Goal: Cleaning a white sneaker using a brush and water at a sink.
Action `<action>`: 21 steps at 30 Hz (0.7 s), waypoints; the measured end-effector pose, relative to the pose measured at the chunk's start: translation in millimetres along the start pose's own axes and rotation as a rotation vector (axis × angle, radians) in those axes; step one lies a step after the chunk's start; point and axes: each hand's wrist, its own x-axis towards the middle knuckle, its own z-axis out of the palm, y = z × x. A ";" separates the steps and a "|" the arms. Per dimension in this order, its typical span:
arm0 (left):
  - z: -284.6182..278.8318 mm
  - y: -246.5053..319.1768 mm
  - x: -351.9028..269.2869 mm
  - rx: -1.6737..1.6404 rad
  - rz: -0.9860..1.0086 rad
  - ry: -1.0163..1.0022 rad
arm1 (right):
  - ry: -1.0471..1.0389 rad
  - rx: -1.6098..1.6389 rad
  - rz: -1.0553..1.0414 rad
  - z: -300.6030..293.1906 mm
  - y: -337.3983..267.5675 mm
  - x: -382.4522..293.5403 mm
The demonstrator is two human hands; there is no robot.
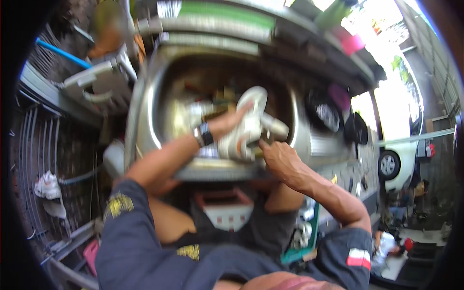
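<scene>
A white shoe (250, 125) with small orange marks is tilted over a stainless steel sink basin (156, 119), its sole end pointing away from me. My left hand (232, 121), with a dark-faced wristwatch on the wrist, holds the shoe along its side. Close to the shoe's opening, my right hand (282, 156) is curled around a pale-ended tool (275, 125). Blur hides the tool's exact kind, and I cannot tell whether it touches the shoe. Yellowish and white items, too blurred to name, lie inside the basin.
A red-and-white plastic crate (228, 212) sits between my knees. Dark round items (324, 110) stand right of the sink. A green tray (301, 250) with shoes is beside my right leg. Another person (108, 29) is at the upper left. A parked white car (397, 152) stands farther right.
</scene>
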 end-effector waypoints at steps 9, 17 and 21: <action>4.0 10.2 -7.2 -0.110 -0.217 -0.149 | -0.045 0.055 -0.026 28.0 26.8 24.8; 2.1 10.5 -5.6 -0.092 -0.175 -0.118 | -0.061 0.055 -0.106 23.7 25.4 12.5; -3.1 5.8 -2.3 -0.158 -0.163 -0.109 | -0.195 0.179 0.003 -25.3 59.8 -29.4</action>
